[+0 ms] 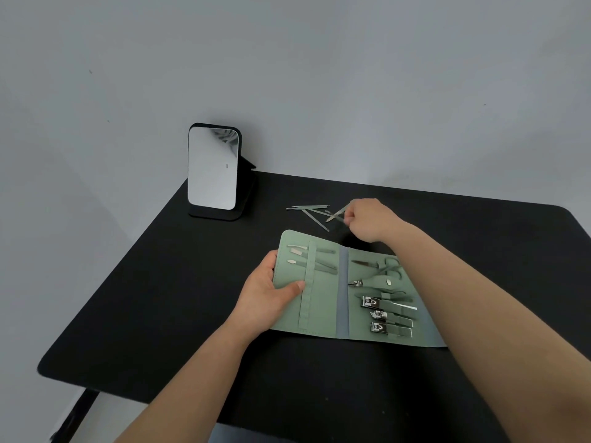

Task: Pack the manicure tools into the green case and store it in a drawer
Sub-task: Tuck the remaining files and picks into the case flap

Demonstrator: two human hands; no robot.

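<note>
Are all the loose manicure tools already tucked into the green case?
No: several thin loose tools lie on the black table beyond the open green case, and the right hand pinches one of them.

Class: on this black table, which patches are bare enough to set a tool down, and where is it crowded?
Bare table lies left of the green case, between it and the mirror, also along the near edge and far right. Crowded: behind the case, where loose tools lie beside the right hand. The left hand covers the case's left edge.

case (323, 302) green, grey spine | table (160, 298) black | mirror (212, 169) black-framed | wall (351, 75) grey
</note>
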